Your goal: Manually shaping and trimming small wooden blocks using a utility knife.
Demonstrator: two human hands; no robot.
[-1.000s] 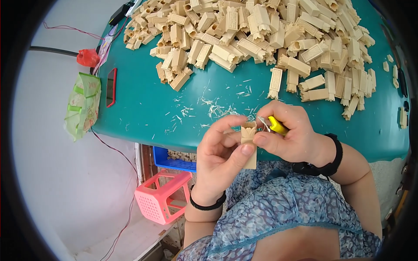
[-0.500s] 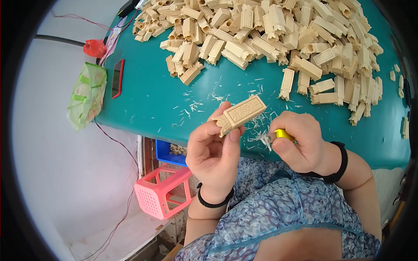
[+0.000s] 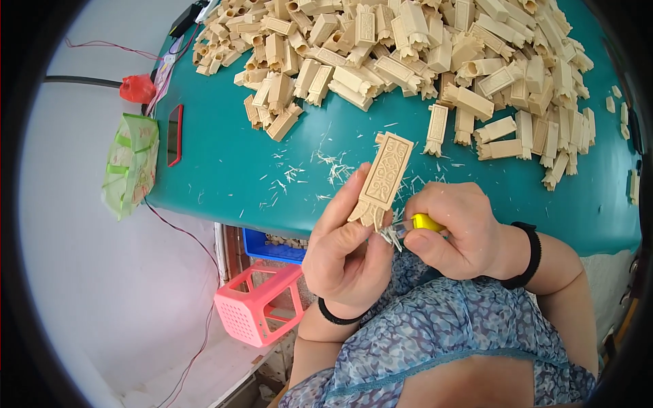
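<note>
My left hand (image 3: 347, 251) holds a carved cream-coloured piece (image 3: 381, 178) upright by its lower end, its patterned face toward me, above the near edge of the teal table (image 3: 224, 170). My right hand (image 3: 456, 228) grips a small tool with a yellow handle (image 3: 427, 222); its metal tip (image 3: 393, 236) touches the bottom end of the piece. A black band circles each wrist.
A big heap of similar cream pieces (image 3: 422, 54) covers the far half of the table, with pale shavings (image 3: 333, 170) in front. A phone in a red case (image 3: 175, 134) and a green bag (image 3: 129, 163) lie at the left edge. A pink basket (image 3: 258, 302) and blue crate (image 3: 275, 246) stand below.
The piece was low between both hands; my left hand has raised and turned it upright with the carved face showing. My right hand has brought the tool to its bottom end.
</note>
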